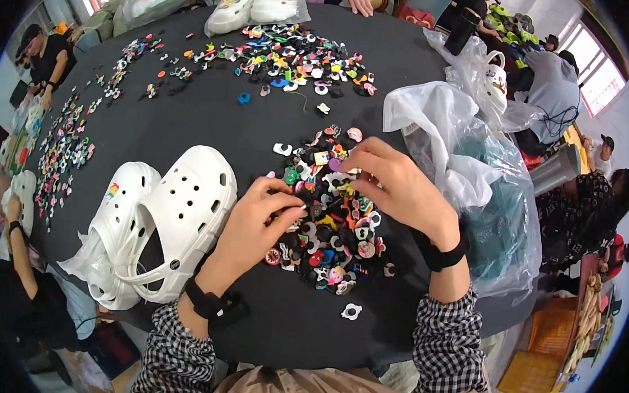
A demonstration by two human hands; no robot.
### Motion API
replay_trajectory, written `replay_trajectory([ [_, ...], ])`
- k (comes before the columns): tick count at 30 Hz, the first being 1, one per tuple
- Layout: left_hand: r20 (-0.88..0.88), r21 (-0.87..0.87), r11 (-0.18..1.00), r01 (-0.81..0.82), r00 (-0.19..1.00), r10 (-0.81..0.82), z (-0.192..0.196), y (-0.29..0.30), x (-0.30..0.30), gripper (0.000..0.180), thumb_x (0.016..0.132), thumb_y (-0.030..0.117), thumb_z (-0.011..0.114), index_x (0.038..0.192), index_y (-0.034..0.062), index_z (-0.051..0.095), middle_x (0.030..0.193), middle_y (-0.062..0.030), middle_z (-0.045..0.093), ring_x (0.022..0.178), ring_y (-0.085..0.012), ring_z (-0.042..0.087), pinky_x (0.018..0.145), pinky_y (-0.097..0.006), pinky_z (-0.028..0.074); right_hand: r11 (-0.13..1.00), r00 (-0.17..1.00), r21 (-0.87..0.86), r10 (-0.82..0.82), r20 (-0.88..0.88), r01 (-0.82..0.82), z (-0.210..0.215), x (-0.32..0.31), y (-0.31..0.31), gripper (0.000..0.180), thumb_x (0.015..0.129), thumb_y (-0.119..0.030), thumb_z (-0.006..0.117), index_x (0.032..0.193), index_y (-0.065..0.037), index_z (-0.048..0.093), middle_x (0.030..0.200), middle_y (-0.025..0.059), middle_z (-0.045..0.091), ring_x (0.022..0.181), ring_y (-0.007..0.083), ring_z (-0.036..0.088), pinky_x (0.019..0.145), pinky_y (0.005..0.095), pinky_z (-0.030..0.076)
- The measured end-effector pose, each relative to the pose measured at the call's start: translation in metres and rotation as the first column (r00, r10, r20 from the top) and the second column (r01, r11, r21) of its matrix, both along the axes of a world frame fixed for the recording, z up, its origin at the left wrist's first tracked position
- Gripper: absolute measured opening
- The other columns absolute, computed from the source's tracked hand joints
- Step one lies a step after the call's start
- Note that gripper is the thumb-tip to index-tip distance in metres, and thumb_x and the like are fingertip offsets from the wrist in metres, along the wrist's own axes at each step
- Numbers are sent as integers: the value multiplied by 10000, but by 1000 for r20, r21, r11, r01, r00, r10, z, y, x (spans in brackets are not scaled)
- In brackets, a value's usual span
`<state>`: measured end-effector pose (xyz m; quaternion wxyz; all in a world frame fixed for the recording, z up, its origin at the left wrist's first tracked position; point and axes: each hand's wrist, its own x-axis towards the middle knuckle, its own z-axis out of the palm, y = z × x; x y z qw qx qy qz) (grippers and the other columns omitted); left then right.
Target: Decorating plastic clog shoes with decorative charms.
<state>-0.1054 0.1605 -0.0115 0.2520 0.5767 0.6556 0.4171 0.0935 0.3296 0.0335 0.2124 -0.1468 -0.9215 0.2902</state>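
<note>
The bench (204, 110) wore a matt black covering, smooth and without shine. The two white clogs (172, 220) looked like moulded foam plastic, smooth with a soft sheen. The small charms (334, 230) piled beside them were coloured rubbery plastic, some faintly glossy. The clear bag (473, 192) at the right was thin crinkled plastic film catching the light. The sleeves (446, 345) were woven checked cloth, and the wristbands (440, 256) looked like matt black fabric.
</note>
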Motion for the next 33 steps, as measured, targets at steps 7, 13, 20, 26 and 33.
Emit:
replay_trajectory([
  [7, 34, 147, 989, -23, 999, 18, -20, 5, -11, 186, 983, 125, 624, 991, -50, 684, 1059, -103, 639, 885, -194, 624, 806, -304, 504, 990, 989, 43, 132, 62, -135, 10, -16, -25, 321, 834, -11, 723, 1146, -31, 653, 1083, 122, 632, 904, 305, 675, 776, 380, 565],
  [13, 239, 25, 998, -57, 970, 50, -11, 1, -5, 195, 1015, 99, 568, 1044, -71, 659, 1036, -79, 642, 894, -149, 602, 852, -296, 479, 987, 987, 24, 160, 10, -160, -3, -30, -44, 324, 849, -78, 757, 1124, -22, 596, 1038, 121, 657, 915, 324, 686, 768, 400, 566],
  [20, 278, 62, 998, -26, 961, 8, -11, 1, -3, 213, 1027, 106, 554, 1079, -73, 657, 1042, -83, 644, 887, -158, 607, 815, -289, 481, 997, 997, -15, 78, 28, -78, -6, -34, -48, 299, 857, -71, 752, 1112, -34, 602, 993, 132, 671, 864, 307, 698, 741, 383, 565],
  [26, 380, 87, 996, 8, 924, -41, -12, 1, 0, 213, 961, 110, 667, 1118, -34, 664, 1043, -53, 629, 808, -121, 591, 740, -280, 487, 993, 994, -44, 107, -12, -108, -6, -32, -41, 191, 922, -151, 671, 1050, -31, 595, 940, 154, 653, 875, 366, 676, 751, 466, 538],
  [33, 210, 99, 993, 59, 974, -79, -10, 3, 0, 245, 849, 48, 764, 1067, -16, 670, 993, -23, 610, 712, -85, 527, 650, -251, 448, 993, 994, -44, 107, -6, -108, -10, -30, -36, 164, 929, -162, 671, 1017, -38, 609, 906, 151, 660, 849, 353, 683, 740, 452, 536],
])
